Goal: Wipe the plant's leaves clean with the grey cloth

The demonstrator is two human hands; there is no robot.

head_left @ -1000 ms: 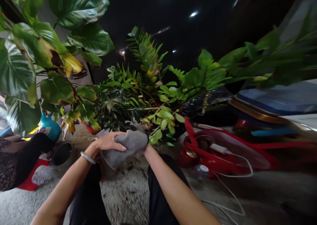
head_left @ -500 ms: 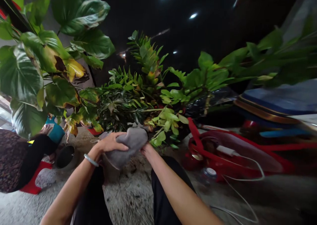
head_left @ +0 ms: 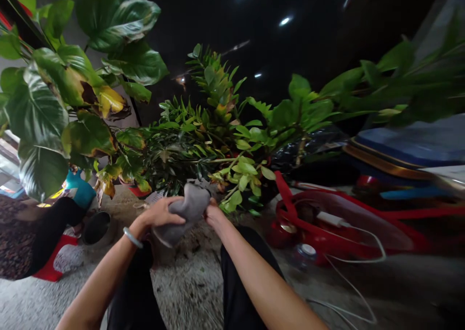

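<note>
Over black trousers (head_left: 241, 277) | left hand (head_left: 160, 213), right hand (head_left: 215, 216) together, clamped on soft grey cloth (head_left: 185, 209) | glossy ZZ-plant leaves (head_left: 247, 170) just beyond

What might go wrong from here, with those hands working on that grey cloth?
The grey cloth, gripped by the left hand and right hand, sits close to the leafy plant stems, so a sudden tug might snag or snap them. The bangle on the left wrist might catch too. The white cable on the floor could trip someone.
</note>
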